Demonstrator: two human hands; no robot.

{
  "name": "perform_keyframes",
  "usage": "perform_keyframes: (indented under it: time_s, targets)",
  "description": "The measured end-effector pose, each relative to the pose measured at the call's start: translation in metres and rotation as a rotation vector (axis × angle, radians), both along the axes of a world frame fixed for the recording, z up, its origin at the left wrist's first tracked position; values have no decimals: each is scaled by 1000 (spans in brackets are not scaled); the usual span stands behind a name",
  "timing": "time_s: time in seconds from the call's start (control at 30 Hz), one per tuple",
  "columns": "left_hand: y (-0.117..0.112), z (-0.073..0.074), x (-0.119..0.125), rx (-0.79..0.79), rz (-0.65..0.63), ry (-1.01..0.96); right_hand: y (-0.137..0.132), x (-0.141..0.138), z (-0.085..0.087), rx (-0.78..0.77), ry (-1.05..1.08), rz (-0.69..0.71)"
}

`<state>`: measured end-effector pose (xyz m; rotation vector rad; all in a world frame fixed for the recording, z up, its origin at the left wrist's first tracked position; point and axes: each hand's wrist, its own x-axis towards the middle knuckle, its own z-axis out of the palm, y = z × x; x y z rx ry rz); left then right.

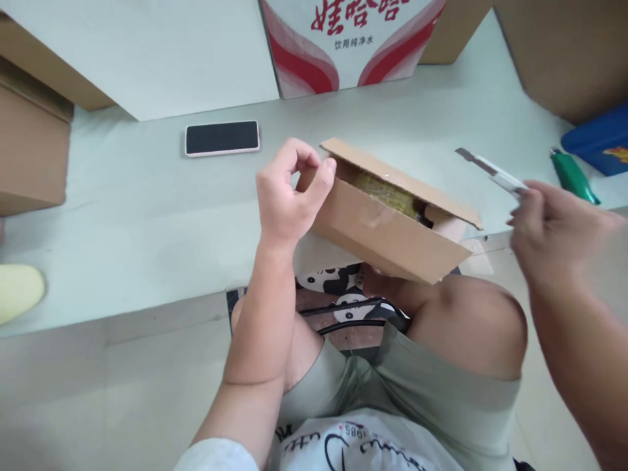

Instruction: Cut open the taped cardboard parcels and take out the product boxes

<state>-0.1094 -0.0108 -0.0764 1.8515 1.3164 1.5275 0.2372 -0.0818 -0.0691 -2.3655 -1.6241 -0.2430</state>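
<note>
A brown cardboard box (377,229) is tilted over the front edge of the table, above my knees. Its top gapes along a slit, and something yellowish-green (390,193) shows inside. My left hand (292,193) grips the box's left end, thumb at the upper corner and fingers partly hidden behind it. To the right of the box, my right hand (554,229) is closed around a white utility knife (495,175). The knife's blade is out and points up and left, apart from the box. Motion blurs the right hand and forearm a little.
On the pale table (147,229) lies a phone (222,138). White and red cartons (353,46) stand at the back, with brown boxes (32,144) at left. A green object (574,176) and blue container (601,140) sit at right; a yellow item (19,292) lies far left.
</note>
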Motion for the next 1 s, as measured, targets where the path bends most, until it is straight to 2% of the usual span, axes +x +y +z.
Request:
perform_keyframes:
  time_s: [0.07, 0.13, 0.23, 0.3, 0.33, 0.4, 0.5, 0.57, 0.6, 0.67, 0.77, 0.87, 0.93, 1.0]
  targets:
    - [-1, -2, 1, 68, 9, -13, 29, 1, -22, -74, 158, -76]
    - [-4, -3, 4, 102, 68, -43, 46, 5, -35, -137, 246, -89]
    - [-9, 0, 13, 160, 228, -136, 53, 8, -39, -134, 243, -45]
    - [-12, 6, 14, 193, 268, -196, 48, 4, -34, -83, 231, -9]
    - [-14, 10, 13, 183, 235, -204, 45, 0, -29, -49, 236, 20]
    - [-17, 19, 6, 103, 73, -166, 38, -14, -16, 62, 292, 135]
    - [-23, 31, -10, -53, -204, -65, 33, -43, 8, 268, 450, 428]
    - [-25, 37, -19, -121, -322, -24, 36, -62, 25, 303, 580, 581]
    - [-25, 39, -23, -145, -373, -17, 39, -69, 33, 257, 649, 637]
    - [-23, 40, -29, -179, -472, -32, 46, -78, 48, 63, 763, 731]
    - [-19, 38, -34, -244, -596, -60, 53, -79, 65, -362, 859, 816]
    - [-18, 37, -37, -364, -642, -14, 57, -80, 77, -721, 853, 818]
    - [-20, 38, -37, -439, -619, 39, 58, -85, 83, -765, 667, 860]
    - [-22, 42, -37, -468, -589, 92, 57, -92, 91, -689, 417, 955]
